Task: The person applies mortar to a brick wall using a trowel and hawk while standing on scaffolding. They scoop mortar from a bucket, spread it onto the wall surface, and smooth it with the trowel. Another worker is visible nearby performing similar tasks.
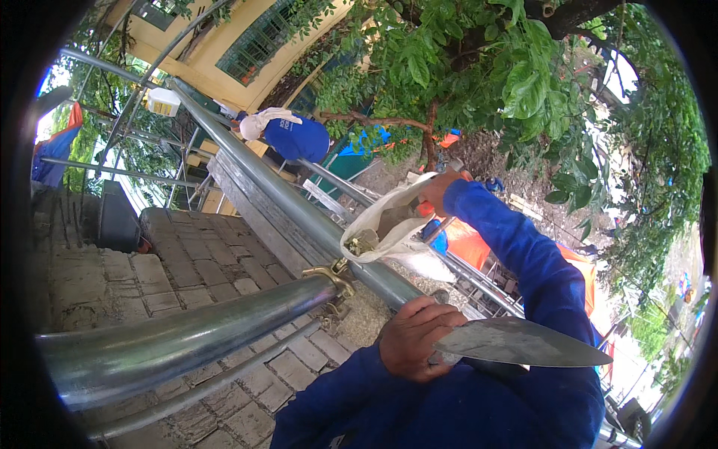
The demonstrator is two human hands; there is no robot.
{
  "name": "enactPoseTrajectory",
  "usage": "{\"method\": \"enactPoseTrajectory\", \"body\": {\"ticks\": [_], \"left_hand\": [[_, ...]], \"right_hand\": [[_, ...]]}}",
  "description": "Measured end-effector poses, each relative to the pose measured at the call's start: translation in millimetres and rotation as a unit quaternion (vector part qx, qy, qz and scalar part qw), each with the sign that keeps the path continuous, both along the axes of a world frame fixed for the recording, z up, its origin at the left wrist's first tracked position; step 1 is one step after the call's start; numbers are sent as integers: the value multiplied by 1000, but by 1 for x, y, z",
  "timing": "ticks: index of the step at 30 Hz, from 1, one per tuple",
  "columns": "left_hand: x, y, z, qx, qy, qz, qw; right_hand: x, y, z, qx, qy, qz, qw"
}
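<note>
My left hand [419, 337] is closed on the handle of a grey, stained trowel [523, 343], whose broad blade points to the right across my blue sleeve, beside a steel scaffold pipe. My right hand [443, 193] reaches up and grips the rim of a white bag [359, 239] that hangs open over the pipes, with some grey material inside; its fingertips are partly hidden. Just below the bag, a brass-coloured clamp [333, 280] joins two thick steel pipes [187, 337].
Brickwork [187, 262] lies below left, with a dark bucket [120, 213] on it. A co-worker in blue [295, 138] is beyond the pipes near a white jug [163, 102]. Leafy branches [523, 75] hang at upper right. Wooden planks [247, 217] run along the scaffold.
</note>
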State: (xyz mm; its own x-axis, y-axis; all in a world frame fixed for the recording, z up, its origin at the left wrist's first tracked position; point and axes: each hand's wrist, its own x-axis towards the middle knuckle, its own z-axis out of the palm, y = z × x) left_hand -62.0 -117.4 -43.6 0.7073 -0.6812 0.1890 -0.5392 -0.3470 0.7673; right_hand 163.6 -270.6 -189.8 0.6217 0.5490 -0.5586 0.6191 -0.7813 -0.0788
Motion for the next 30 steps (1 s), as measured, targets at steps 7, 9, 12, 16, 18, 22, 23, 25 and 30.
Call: {"method": "enactPoseTrajectory", "body": {"ticks": [7,9,12,16,18,22,23,25,30], "left_hand": [[1,-1,0,-9,-14,-3,1000],[0,-1,-1,-7,-18,1,1000],[-3,-1,0,-1,-11,13,1000],[-3,-3,0,12,-6,13,1000],[-2,-5,1,21,-16,9,1000],[-6,-2,-1,29,-38,0,999],[-6,-2,1,32,-41,5,999],[-4,-5,7,35,-51,7,998],[-8,2,-1,29,-83,13,996]], "right_hand": [[15,22,-25,-6,55,-32,998],[-1,27,-42,-33,26,0,999],[-17,19,-52,9,22,-37,999],[-33,11,-77,88,-59,-91,990],[-37,12,-96,111,-60,-124,984],[-50,5,-129,198,-109,-162,960],[-51,3,-117,152,-89,-167,970],[-52,-7,-92,58,-49,-186,980],[-44,-10,-112,164,7,-121,979]]}}
